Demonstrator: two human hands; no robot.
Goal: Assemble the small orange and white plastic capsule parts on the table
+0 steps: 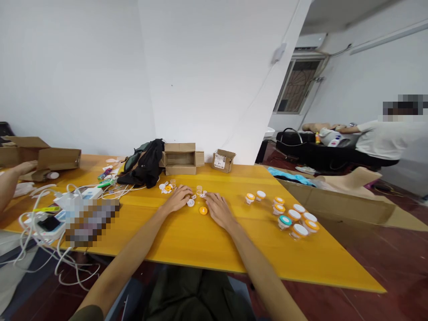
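My left hand [180,198] rests low over the table, fingers stretched loosely, beside a small white openwork piece [194,197] and a round white lid [190,203]. Opposite it, my right hand [219,209] lies with fingers extended, its fingertips close to more small white pieces [202,194]. Whether the fingertips touch these pieces is too small to make out. Between the hands stand a small clear cup [199,189] and, nearer to me, an orange lid [203,210]. Left of my left hand is a cluster of white and orange parts [166,188] with another clear cup [173,183].
Several lidded clear jars [294,215] stand on the right of the table [187,243]. Behind are an open carton [180,162], a small box [224,161] and a black bag [147,162]. Cables and power strips [63,214] crowd the left, near another person's arm [13,180].
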